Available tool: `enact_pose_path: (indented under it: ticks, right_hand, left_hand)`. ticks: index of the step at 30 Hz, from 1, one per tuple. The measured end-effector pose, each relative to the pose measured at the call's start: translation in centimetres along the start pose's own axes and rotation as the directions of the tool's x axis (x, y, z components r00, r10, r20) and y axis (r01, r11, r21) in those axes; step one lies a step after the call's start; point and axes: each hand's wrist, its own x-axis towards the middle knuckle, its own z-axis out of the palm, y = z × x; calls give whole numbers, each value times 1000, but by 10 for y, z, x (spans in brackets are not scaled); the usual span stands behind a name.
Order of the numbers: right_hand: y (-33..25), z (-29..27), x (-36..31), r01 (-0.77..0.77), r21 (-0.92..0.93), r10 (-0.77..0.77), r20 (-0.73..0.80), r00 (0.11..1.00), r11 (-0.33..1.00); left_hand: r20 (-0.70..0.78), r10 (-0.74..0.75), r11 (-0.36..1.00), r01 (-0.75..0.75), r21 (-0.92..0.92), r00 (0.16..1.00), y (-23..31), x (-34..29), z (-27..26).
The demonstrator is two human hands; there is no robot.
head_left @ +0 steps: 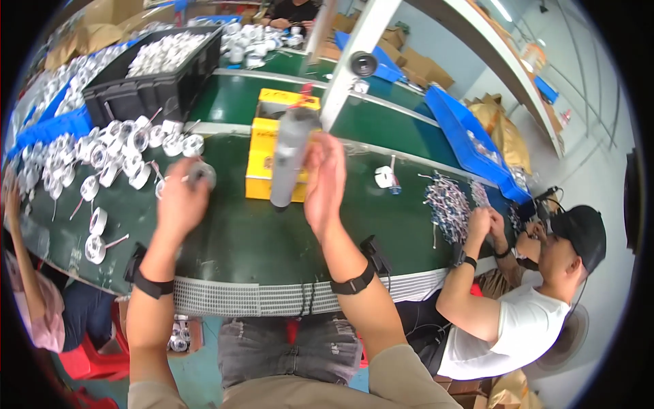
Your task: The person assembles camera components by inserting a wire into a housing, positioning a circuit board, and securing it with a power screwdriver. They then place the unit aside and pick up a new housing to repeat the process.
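Observation:
My left hand is closed on a round white part, blurred, beside a pile of similar white round parts with short wires. In front of me a grey cylindrical tool, like a powered screwdriver, stands nearly upright with a red cord or strap at its top. My right hand is along the tool's right side, palm turned to it and fingers stretched out; whether they touch is unclear. Behind the tool is a yellow box, partly hidden.
A black crate full of small white parts stands back left. A white post rises from the green bench. To the right lie a white piece, a heap of small wired parts and a blue tray. Co-workers sit nearby.

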Motion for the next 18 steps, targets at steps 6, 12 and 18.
enact_pose_path:
  ticks: [6,12,18]
  right_hand:
    - [31,-132,36,-336,-850,-164,-430,888,406]
    - [28,-189,29,-544,-836,467,-455,758,70]
    - [-7,-134,23,-335,-434,456,211,865,836]
  left_hand:
    - [-253,58,923,44,382,966,9,8,-17]
    - [140,317,935,-283,-215,938,50,-9,1]
    - [275,644,765,-606,-219,714,79,-27,12]
